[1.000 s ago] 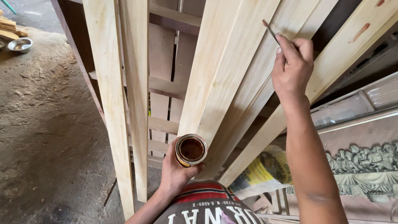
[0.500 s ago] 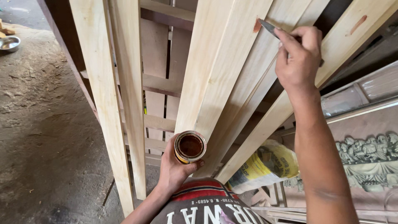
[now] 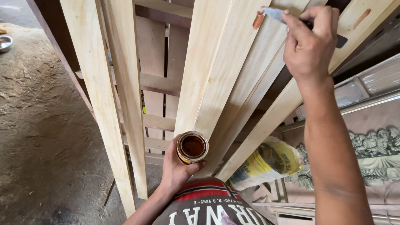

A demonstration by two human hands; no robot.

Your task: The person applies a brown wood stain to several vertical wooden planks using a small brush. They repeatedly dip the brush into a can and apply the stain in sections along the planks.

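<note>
My right hand [image 3: 310, 43] is raised at the upper right, gripping a thin putty knife [image 3: 276, 13] whose blade rests on a pale wooden plank [image 3: 233, 79] beside a reddish-brown filler spot [image 3: 258, 19]. Lower down, my left hand [image 3: 177, 171] holds a small round tin [image 3: 192, 146] of dark brown filler upright, close to the foot of the planks. A second filled spot [image 3: 361, 18] shows on the plank to the right.
Several long pale planks [image 3: 100, 96] lean upright against a slatted wooden frame [image 3: 156, 83]. A yellow printed sack [image 3: 264, 162] lies under them. A carved relief panel [image 3: 375, 152] stands at the right. Dirt floor [image 3: 37, 125] with a metal bowl [image 3: 5, 42] is at the left.
My right hand has drawn the putty knife up and to the left along the plank, next to the brown filler spot. The left hand with the tin has barely moved.
</note>
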